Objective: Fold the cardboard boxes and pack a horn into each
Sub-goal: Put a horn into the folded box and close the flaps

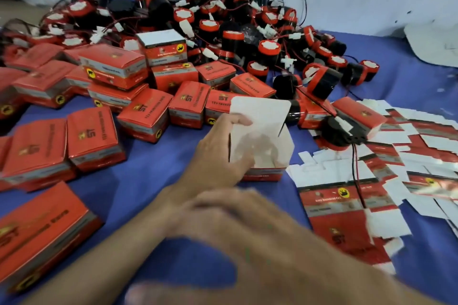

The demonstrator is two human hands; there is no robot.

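Holding open box in my left grip | right grip blurred, cannot tell | many closed boxes at left; horns, flat cartons unpacked

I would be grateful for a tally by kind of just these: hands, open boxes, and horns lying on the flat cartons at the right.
Hands: 2, the left hand gripping the open box and the blurred right hand.
Open boxes: 1.
Horns on the flat cartons: 1, the horn with its wire trailing.
Total: 4.
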